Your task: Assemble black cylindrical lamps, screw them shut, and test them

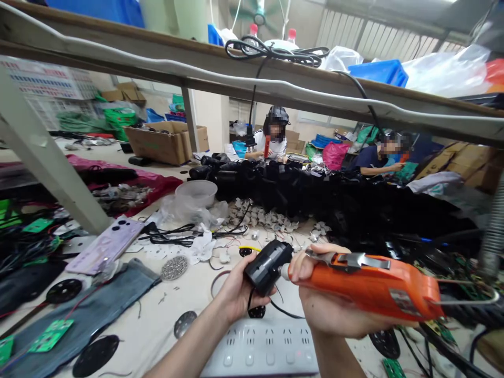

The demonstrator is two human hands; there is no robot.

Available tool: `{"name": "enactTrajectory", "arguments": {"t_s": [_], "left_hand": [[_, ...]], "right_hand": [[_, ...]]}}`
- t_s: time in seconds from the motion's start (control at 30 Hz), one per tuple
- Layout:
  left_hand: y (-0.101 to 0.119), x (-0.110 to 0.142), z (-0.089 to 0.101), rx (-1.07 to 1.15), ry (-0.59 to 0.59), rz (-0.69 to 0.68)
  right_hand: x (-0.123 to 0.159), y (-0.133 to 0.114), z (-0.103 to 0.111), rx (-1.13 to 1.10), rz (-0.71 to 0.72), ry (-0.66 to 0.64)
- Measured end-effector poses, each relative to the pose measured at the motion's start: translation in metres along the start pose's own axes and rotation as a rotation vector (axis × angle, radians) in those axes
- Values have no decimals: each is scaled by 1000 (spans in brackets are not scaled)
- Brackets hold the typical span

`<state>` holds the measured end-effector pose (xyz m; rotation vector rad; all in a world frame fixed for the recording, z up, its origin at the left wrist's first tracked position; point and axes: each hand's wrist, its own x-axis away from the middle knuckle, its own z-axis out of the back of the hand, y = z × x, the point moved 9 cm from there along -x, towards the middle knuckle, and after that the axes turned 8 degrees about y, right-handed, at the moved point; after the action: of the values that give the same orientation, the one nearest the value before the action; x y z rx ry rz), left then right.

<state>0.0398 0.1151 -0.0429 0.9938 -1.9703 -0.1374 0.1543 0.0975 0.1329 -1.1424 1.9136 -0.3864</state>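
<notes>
My left hand [235, 289] is wrapped around a black cylindrical housing [270, 266] with a black cord trailing from its underside. In my right hand [328, 310] lies an orange electric screwdriver [366, 286] with a metal lever along its top. Its tip meets the side of the housing; the bit itself and any screw are too small to make out. Below both hands sits a white power strip [260, 349] with several sockets and switches. A small dish of screws [174, 268] stands left of my left hand.
A purple phone [104, 247] and a grey cloth [106, 310] lie at the left, near green circuit boards [51, 336]. Small white parts [263, 218] and a heap of black housings [354, 210] spread behind. A shelf beam [220, 68] crosses above. Two people [271, 139] sit beyond.
</notes>
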Motion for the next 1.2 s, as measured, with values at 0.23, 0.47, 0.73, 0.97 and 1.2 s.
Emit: {"name": "enactTrajectory", "arguments": {"t_s": [0.23, 0.47, 0.73, 0.97, 1.2], "left_hand": [[-6, -8, 0, -9, 8, 55], [-9, -7, -2, -10, 11, 80], [-5, -1, -1, -13, 67, 87], [-9, -3, -2, -31, 31, 82], [-4, -1, -3, -15, 48, 69]], "right_hand": [[2, -8, -3, 82, 53, -15], [1, -8, 3, 77, 47, -3], [2, -3, 1, 37, 9, -23], [3, -3, -1, 54, 25, -29], [5, -10, -3, 60, 23, -43]]}}
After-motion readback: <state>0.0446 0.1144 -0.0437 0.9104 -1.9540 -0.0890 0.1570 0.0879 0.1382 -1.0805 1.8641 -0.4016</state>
